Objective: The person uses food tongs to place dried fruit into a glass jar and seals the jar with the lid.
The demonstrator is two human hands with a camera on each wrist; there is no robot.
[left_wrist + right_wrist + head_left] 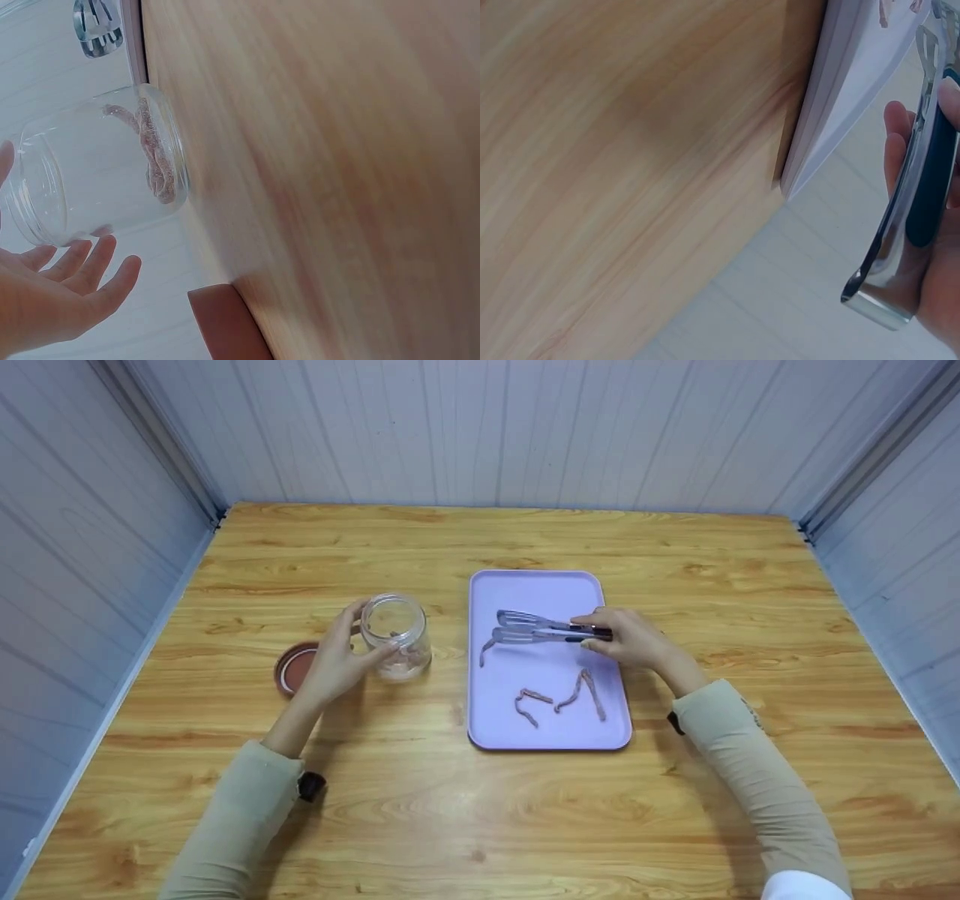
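My left hand (339, 660) grips a clear jar (411, 664) by its upper part, thumb on one side and fingers on the other. The jar is uncapped, and several wrinkled brown strips (156, 154) lie at its bottom in the left wrist view. My right hand (626, 637) holds metal tongs (896, 247) with dark grips over a lilac tray (540, 592). The tongs' two slotted ends are apart. One dried-looking strip (485, 654) is by the nearer end; whether they touch, I cannot tell. More bent strips (590, 695) lie on the tray's near part.
A reddish-brown lid (296, 669) lies on the wooden table (420, 825) left of the jar, partly behind my left hand. Pale panel walls (480, 435) stand at the back and both sides.
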